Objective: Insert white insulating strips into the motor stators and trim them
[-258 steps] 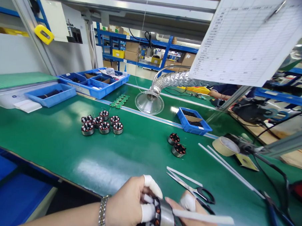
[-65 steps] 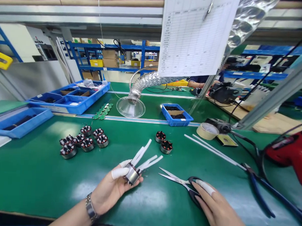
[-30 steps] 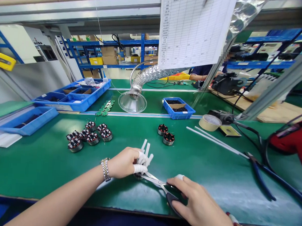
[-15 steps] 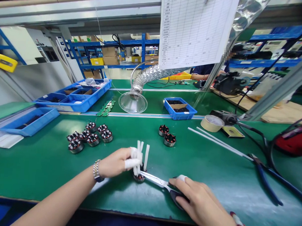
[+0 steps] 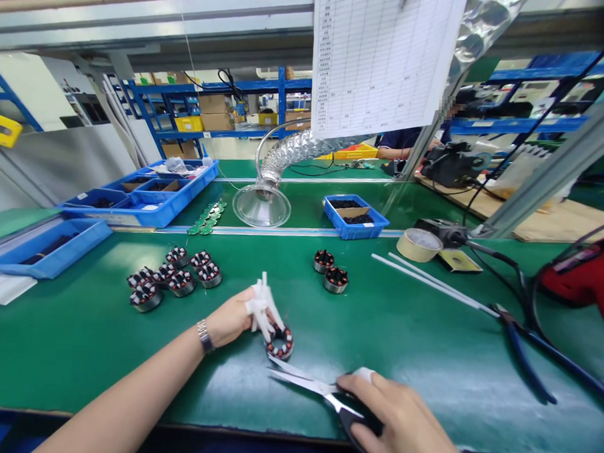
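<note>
Gripped in my left hand (image 5: 236,317) are several white tubing strips (image 5: 264,304), their lower ends at a ring-shaped motor stator (image 5: 279,343) with copper windings on the green bench. White covers wrap some of my fingertips. My right hand (image 5: 391,414) holds black-handled scissors (image 5: 311,386), whose blades stand apart just below the stator. On the left sits a group of several stators with white pieces (image 5: 182,283). Two more stators (image 5: 336,279) stand right of the middle, beyond my hands.
White strips (image 5: 430,282) and blue-handled pliers (image 5: 519,349) lie to the right, near a tape roll (image 5: 419,245). A fume funnel (image 5: 261,206), a small blue bin (image 5: 355,217) and green circuit boards (image 5: 207,218) are farther back. Someone's arm (image 5: 395,152) shows behind.
My left hand has shifted slightly left with the strips, which now lean, and the stator has tipped so its ring face shows. The scissors have dropped away from the strips and their blades have opened.
</note>
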Available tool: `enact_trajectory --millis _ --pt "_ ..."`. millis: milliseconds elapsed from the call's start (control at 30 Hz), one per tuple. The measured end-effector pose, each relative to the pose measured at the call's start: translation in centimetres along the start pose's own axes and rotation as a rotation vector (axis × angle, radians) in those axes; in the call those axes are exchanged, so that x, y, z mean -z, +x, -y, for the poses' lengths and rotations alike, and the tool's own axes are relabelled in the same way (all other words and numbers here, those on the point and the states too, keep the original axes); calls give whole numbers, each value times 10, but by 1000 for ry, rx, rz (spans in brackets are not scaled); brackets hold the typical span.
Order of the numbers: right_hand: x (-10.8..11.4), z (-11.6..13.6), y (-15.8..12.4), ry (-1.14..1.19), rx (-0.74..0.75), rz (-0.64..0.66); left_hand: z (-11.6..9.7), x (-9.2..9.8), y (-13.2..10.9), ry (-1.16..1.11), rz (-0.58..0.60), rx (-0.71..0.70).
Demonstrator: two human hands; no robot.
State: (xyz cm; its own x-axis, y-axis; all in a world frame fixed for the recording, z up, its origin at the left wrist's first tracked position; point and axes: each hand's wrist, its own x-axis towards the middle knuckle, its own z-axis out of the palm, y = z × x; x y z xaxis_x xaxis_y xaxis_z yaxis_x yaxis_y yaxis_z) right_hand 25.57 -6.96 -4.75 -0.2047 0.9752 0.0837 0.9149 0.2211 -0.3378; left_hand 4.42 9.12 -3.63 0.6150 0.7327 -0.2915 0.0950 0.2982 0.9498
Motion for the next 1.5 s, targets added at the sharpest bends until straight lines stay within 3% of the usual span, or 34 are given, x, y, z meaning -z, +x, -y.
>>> enact_trajectory --millis 233,333,433,500,633,700,833,967,1200,1500 --pt "22 -49 -16 -93 44 -146 15 6 -43 40 28 17" --pt "28 -53 -18 -81 43 -154 12 9 -44 135 11 -76" --pt "31 -43 -16 -17 11 -114 -4 13 -40 229 -15 -178" --pt "30 -33 -12 46 -12 -72 -18 9 -36 334 48 -212" --pt "26 -15 3 172 -60 18 -39 -11 -20 727 303 -350" --pt "24 -11 8 211 -89 44 -43 -19 -8 795 381 -368" --pt "22 -10 9 217 -127 68 -41 -20 16 755 444 -338" --pt "22 -10 9 75 -93 46 -36 -17 27 700 476 -293" --pt "26 -10 21 -82 29 30 -37 -21 29 649 511 -259" --pt "30 -16 24 -116 74 70 -36 -20 28 614 514 -232"
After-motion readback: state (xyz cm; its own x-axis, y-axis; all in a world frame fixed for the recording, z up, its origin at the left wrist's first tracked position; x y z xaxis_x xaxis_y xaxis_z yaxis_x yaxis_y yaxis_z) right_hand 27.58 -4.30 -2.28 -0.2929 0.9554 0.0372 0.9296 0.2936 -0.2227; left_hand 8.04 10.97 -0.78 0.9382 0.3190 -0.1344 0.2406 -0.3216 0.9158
